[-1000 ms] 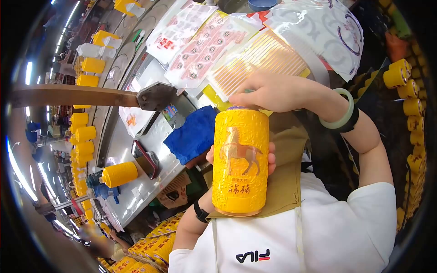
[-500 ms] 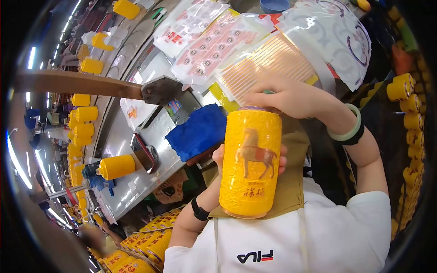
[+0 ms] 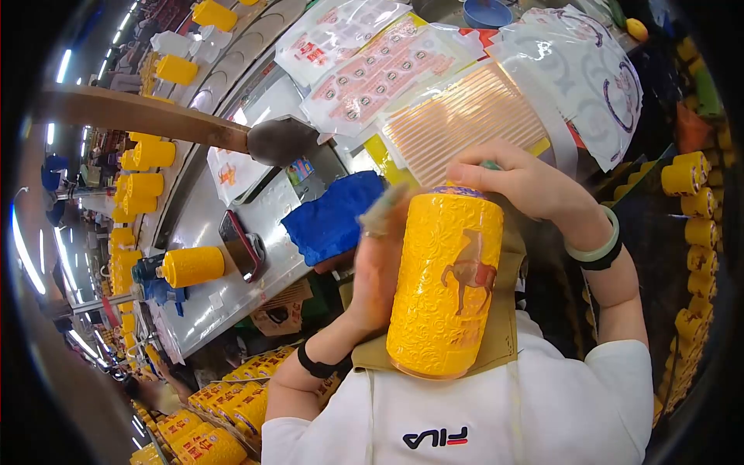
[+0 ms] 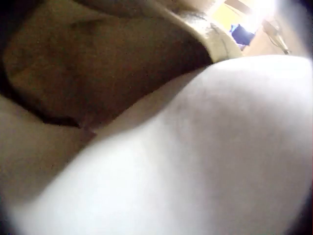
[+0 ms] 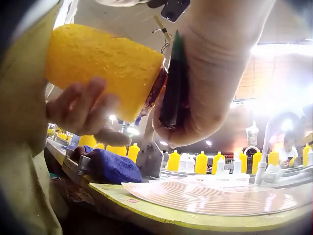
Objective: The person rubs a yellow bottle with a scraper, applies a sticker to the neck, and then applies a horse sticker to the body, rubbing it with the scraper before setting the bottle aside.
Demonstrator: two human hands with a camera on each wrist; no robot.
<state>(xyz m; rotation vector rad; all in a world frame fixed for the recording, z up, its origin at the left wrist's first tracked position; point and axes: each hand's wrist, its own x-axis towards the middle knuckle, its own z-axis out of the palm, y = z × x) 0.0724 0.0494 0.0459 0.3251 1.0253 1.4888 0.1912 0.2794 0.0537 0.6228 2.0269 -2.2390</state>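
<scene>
A yellow embossed bottle (image 3: 446, 287), printed with a brown horse, is tilted in front of the apron. My right hand (image 3: 523, 182) grips its top; a bit of green shows between the fingers. The right wrist view shows my right hand (image 5: 210, 83) curled beside the neck of the bottle (image 5: 107, 63), with a dark, green-tipped object (image 5: 175, 88) at the fingers. Blurred, my left hand (image 3: 380, 260) is raised along the bottle's left side, fingers extended; its fingers (image 5: 85, 105) show below the bottle. White cloth (image 4: 186, 156) fills most of the left wrist view.
Behind the bottle lie a blue cloth (image 3: 333, 221), striped sheets (image 3: 465, 124) and printed sheets (image 3: 372, 77). Another yellow bottle (image 3: 194, 266) lies left, near a phone-like object (image 3: 242, 246). A wooden bar (image 3: 147, 116) crosses the upper left. Yellow bottles (image 3: 213, 422) are packed at lower left.
My left hand has come out from behind the bottle to its left side. The bottle has turned, its horse now nearer the right edge, and it tilts more. My right hand stays at its top.
</scene>
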